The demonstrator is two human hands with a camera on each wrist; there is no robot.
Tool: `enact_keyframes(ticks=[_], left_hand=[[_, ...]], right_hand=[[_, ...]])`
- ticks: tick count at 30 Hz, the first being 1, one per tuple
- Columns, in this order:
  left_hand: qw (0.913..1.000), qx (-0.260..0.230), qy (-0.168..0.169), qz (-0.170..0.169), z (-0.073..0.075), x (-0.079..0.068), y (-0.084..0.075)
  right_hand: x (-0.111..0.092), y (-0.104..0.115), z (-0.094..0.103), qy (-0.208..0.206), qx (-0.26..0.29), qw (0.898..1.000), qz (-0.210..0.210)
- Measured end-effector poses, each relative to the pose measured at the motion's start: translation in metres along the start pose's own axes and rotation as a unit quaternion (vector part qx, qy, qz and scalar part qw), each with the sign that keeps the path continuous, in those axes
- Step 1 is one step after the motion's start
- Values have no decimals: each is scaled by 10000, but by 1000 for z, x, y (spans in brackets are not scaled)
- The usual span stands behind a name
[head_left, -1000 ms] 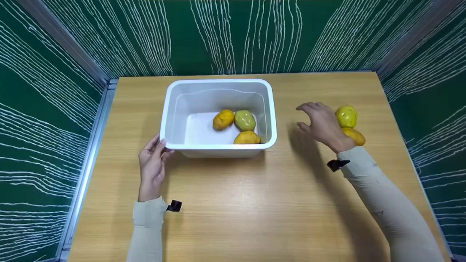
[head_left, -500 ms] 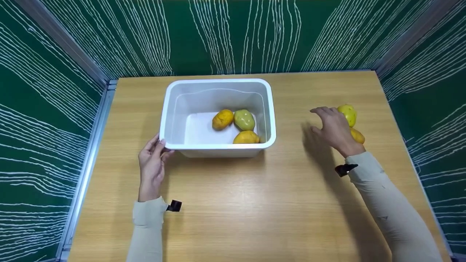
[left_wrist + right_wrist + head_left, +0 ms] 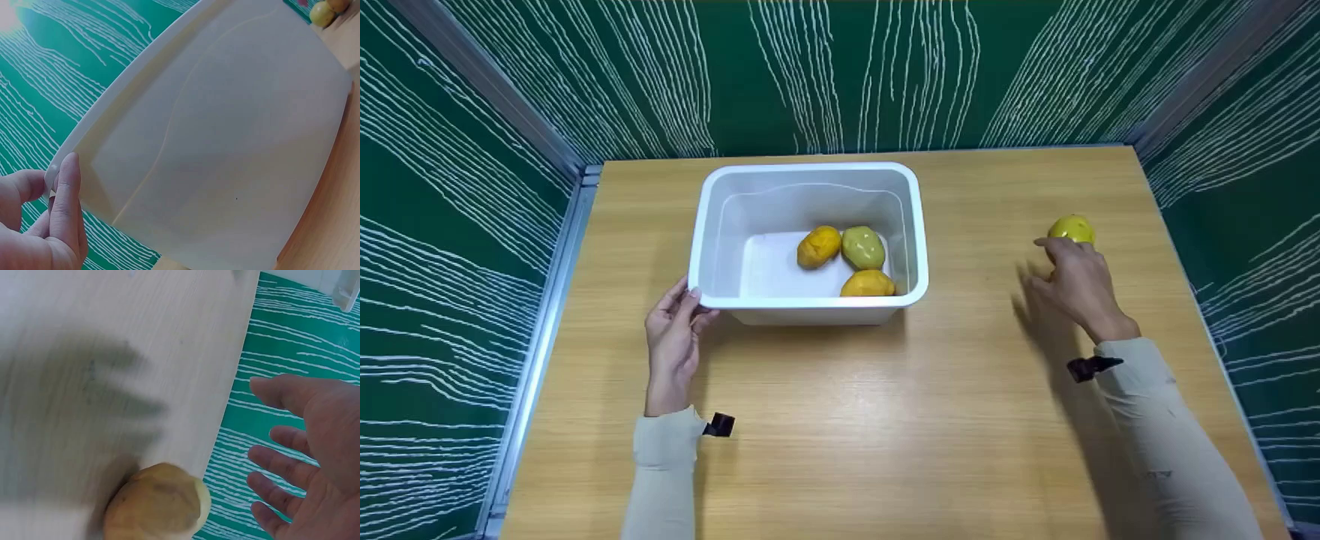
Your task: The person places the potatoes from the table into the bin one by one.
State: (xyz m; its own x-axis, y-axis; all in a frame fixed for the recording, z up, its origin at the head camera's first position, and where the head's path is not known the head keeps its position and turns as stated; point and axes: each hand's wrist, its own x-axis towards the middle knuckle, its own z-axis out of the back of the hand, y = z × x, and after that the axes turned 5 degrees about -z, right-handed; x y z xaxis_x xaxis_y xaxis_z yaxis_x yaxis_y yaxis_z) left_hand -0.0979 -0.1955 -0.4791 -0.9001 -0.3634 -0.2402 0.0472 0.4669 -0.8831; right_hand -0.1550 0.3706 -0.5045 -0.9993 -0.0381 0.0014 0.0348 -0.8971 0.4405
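Observation:
A white plastic tub [image 3: 810,303] stands at the back of the table. My left hand [image 3: 673,345] pinches its near left corner rim between thumb and fingers. Inside lie a yellow-orange lumpy fruit-like piece [image 3: 819,247], a glossy green one [image 3: 863,247] and another yellow-orange one [image 3: 868,283]. At the right, my right hand [image 3: 1084,289] hovers with fingers spread, holding nothing. Below it in the right wrist view sits an orange-brown rounded piece [image 3: 152,506], which the hand hides in the head view. Just beyond that hand is a shiny yellow-green round piece [image 3: 1072,228].
The wooden table [image 3: 840,420] carries the tub and the loose pieces. Green panels [image 3: 787,82] with white wavy lines enclose the back and both sides. A metal rail [image 3: 540,330] runs along the left edge.
My right hand has moved right and toward me, from beside the two loose pieces to over the orange one, covering it in the head view. The left hand and tub have stayed put.

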Motion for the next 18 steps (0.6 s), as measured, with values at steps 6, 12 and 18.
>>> enact_keyframes(ticks=[6,12,18], left_hand=[[10000,-33,-17,-28,0,-1,0],[10000,18,-80,34,0,-1,0],[10000,47,-36,33,-2,0,0]], right_hand=[[-10,-9,0,114,86,9993,-333],[-18,-19,-1,152,81,9979,-620],[-28,-32,-2,41,20,9964,-841]])
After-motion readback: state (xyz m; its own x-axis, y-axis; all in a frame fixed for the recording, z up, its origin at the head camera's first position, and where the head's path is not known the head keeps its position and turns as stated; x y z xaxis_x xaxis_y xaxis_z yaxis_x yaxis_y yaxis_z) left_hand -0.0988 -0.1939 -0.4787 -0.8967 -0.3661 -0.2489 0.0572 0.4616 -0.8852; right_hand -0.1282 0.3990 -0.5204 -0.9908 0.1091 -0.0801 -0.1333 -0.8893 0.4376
